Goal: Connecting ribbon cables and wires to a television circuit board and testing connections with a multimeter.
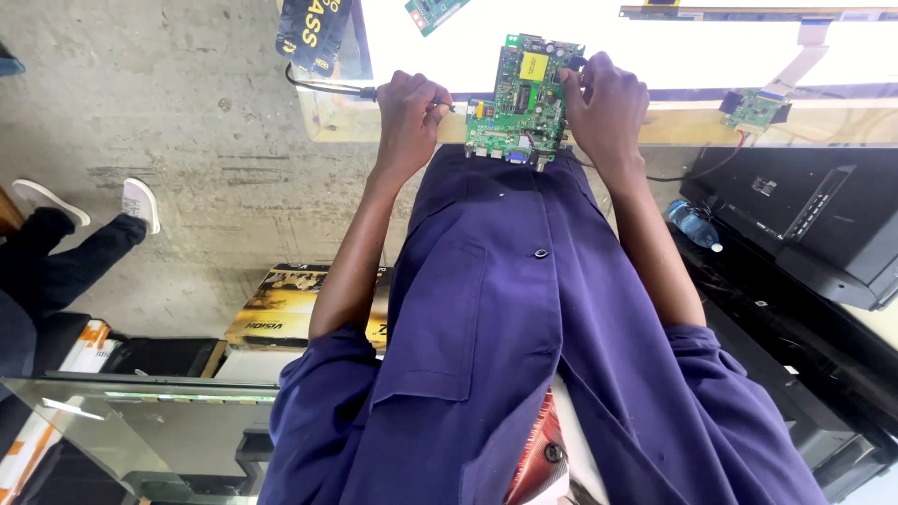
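Gripping green circuit board (524, 98) at table edge (393, 122), right hand (606, 103) fingers closed on it, left hand (409, 117) pinching black cable (323, 86)

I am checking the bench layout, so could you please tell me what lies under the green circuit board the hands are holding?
Under the green circuit board lies a bright white lit panel and its pale wooden edge. The board and both hands hide whatever is directly beneath.

We see a wooden-edged bench (393, 122) w/ a bright white lit top, carrying a green circuit board (524, 93) at its near edge, a smaller green board (754, 108) w/ a flat ribbon cable (795, 65) to one side & another board (432, 11) at the far edge
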